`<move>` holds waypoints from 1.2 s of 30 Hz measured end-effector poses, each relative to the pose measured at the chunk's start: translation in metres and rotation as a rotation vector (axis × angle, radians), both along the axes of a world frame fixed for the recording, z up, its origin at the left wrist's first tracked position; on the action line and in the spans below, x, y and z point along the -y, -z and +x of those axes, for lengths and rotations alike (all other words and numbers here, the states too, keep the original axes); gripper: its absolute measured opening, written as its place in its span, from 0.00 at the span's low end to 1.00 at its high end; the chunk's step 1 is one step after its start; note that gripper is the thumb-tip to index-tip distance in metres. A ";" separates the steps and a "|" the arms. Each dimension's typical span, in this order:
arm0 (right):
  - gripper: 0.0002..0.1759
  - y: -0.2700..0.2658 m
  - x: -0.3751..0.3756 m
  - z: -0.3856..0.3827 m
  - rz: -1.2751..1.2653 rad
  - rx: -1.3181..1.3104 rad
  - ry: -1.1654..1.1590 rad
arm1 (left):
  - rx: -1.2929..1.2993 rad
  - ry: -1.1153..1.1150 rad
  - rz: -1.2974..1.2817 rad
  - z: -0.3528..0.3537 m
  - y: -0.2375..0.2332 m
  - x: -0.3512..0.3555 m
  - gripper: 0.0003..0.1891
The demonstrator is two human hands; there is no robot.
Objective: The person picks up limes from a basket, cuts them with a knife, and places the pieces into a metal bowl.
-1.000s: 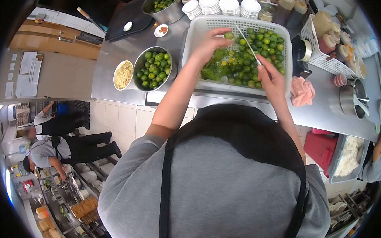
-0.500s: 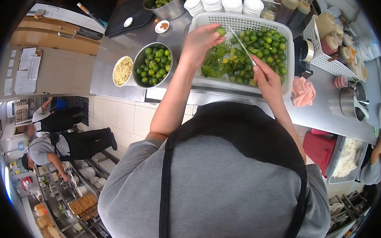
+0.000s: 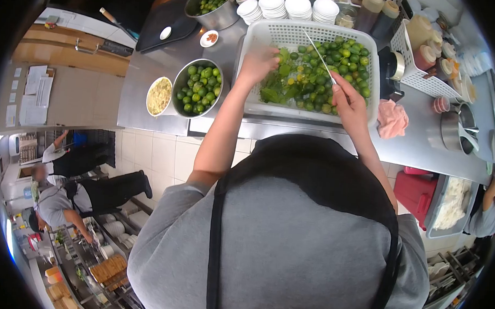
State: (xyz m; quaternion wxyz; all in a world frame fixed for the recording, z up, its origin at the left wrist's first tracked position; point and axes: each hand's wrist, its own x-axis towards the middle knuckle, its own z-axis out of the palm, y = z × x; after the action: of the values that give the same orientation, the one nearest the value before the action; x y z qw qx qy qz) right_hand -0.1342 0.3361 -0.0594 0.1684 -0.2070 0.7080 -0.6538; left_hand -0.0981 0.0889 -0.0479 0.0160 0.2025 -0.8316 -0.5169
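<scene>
Clamping the knife (image 3: 319,57) in the right hand (image 3: 350,102), can't tell if holding anything in the blurred left hand (image 3: 258,64), over limes (image 3: 348,54) in the basket (image 3: 375,85), likely firm, light, slick, best pinched mid-body!

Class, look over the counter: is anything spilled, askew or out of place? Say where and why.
I see no clear spill or damage. Mildly odd: the pink cloth lies crumpled on the counter, right of the basket of limes, rather than folded.
</scene>
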 end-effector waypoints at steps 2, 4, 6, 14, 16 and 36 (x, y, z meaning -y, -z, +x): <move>0.18 -0.001 -0.003 0.003 -0.025 -0.016 0.001 | -0.112 -0.041 0.265 0.003 0.008 0.001 0.14; 0.17 -0.001 -0.003 0.002 0.019 -0.022 -0.020 | -0.286 -0.091 0.581 0.004 0.004 0.002 0.13; 0.17 0.000 -0.001 0.004 0.063 -0.019 -0.039 | -0.351 -0.098 0.625 0.007 0.002 0.000 0.14; 0.17 -0.004 0.006 0.017 0.029 -0.187 -0.121 | -0.545 -0.142 0.707 0.011 -0.006 -0.010 0.12; 0.17 -0.006 0.005 0.018 0.067 -0.175 -0.128 | -0.539 -0.196 0.711 0.012 -0.011 -0.013 0.10; 0.17 -0.014 0.006 0.022 0.079 -0.186 -0.127 | -0.612 -0.228 0.499 0.012 -0.007 -0.015 0.11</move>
State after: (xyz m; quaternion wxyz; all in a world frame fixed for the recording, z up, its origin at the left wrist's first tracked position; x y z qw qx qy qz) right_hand -0.1124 0.3304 -0.0458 0.1512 -0.3044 0.7314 -0.5913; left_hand -0.0865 0.1042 -0.0410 0.2703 0.1277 -0.6099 -0.7340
